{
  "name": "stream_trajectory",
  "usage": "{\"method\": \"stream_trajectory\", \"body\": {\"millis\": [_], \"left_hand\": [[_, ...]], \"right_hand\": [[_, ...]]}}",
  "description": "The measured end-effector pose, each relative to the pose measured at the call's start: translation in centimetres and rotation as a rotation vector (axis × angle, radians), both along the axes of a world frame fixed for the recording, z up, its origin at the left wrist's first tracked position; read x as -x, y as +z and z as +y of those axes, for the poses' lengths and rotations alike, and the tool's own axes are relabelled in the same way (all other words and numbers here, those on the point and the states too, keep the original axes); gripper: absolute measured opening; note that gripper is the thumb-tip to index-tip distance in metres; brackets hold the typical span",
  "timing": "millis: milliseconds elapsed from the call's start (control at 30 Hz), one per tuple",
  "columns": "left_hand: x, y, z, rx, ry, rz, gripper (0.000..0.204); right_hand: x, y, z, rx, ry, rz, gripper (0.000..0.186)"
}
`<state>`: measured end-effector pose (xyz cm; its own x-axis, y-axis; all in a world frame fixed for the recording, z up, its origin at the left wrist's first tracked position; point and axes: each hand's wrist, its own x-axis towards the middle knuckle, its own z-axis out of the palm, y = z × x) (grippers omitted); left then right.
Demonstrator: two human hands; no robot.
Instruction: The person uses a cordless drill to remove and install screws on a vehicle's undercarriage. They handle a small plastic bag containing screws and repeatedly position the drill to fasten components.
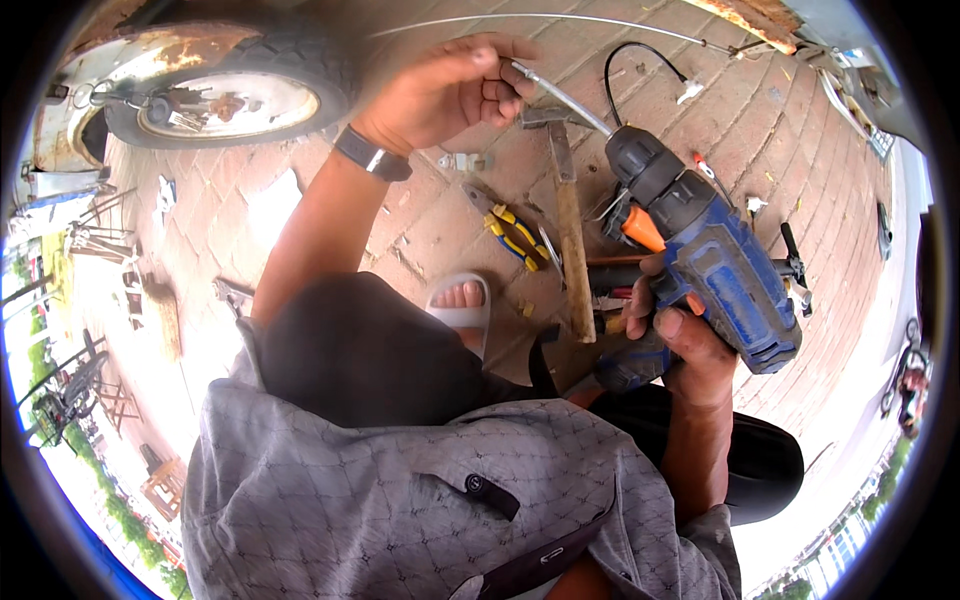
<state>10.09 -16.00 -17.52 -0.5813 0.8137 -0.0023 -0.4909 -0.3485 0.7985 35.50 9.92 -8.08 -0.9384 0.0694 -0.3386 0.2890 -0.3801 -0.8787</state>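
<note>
My right hand is wrapped round the grip of a blue and black cordless drill. A long thin metal driver bit sticks out of its chuck toward the upper left. My left hand is at the bit's far tip, its fingers curled and closed. Whatever is between those fingers is too small and blurred to make out. Below the bit, a wooden-handled hammer lies on the brick paving. Beside the hammer are yellow and blue pliers.
A wheel with a dark tyre is at the upper left, under rusty metal. A black cable curves over the paving, below a long thin rod. My sandalled foot is near the pliers. A broom head lies farther left.
</note>
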Motion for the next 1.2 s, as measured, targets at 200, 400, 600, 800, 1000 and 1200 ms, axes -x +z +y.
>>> {"method": "stream_trajectory", "body": {"millis": [200,400,600,800,1000,1200], "left_hand": [[-0.4,-8.8,-3.7,0.694,0.218,0.087,0.039],[-3.4,-16.3,-6.8,1.24,0.255,0.636,0.034],[-3.6,-16.4,-3.8,1.305,0.096,0.928,0.034],[-3.5,-14.7,-3.5,1.278,0.034,0.841,0.028],[-2.0,-5.8,-2.2,0.826,0.248,0.77,0.017],[-1.5,8.3,0.3,0.774,0.308,1.175,0.015]], "right_hand": [[0.3,0.0,0.2,-0.014,-0.032,-0.017,0.062],[0.8,-0.4,0.3,-0.021,-0.027,-0.015,0.062],[1.3,-0.7,0.3,-0.042,-0.041,-0.008,0.06],[1.3,-0.2,0.5,-0.031,-0.06,0.0,0.06],[1.7,0.8,0.8,-0.031,-0.1,0.06,0.059],[2.1,3.1,1.2,-0.107,-0.123,0.19,0.063]]}}
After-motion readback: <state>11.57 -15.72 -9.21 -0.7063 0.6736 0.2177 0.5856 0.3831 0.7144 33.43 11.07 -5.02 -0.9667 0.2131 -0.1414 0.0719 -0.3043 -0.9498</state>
